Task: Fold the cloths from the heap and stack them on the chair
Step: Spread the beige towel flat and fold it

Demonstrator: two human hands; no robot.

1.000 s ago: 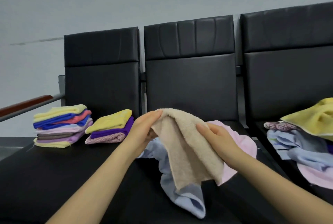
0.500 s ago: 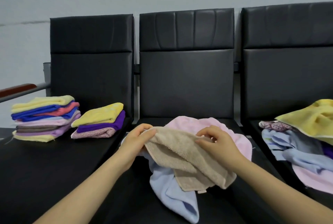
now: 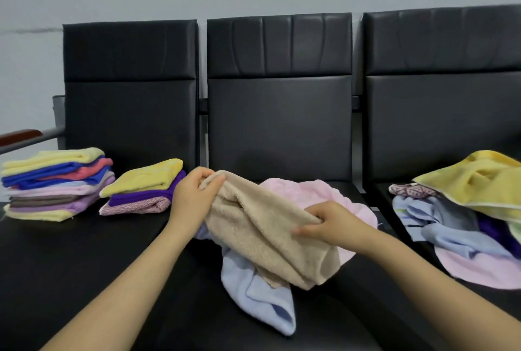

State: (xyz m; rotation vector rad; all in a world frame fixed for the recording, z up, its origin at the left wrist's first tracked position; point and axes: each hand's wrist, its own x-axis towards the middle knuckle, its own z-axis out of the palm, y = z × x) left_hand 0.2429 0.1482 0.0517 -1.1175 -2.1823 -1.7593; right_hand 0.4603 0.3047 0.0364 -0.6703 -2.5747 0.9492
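The left hand [image 3: 194,198] pinches the far-left end of the beige towel [image 3: 265,226] and the right hand [image 3: 329,223] grips its near-right edge. The towel's long axis slants between them over the middle seat [image 3: 352,192], and the folded stacks [image 3: 141,187] lie left, nearer the left hand.

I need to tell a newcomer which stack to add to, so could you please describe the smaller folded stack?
On the left-hand chair seat stand two folded stacks. The smaller stack is the one nearer the middle chair. It has only three cloths, yellow over purple over speckled pink, while the taller stack holds many more.
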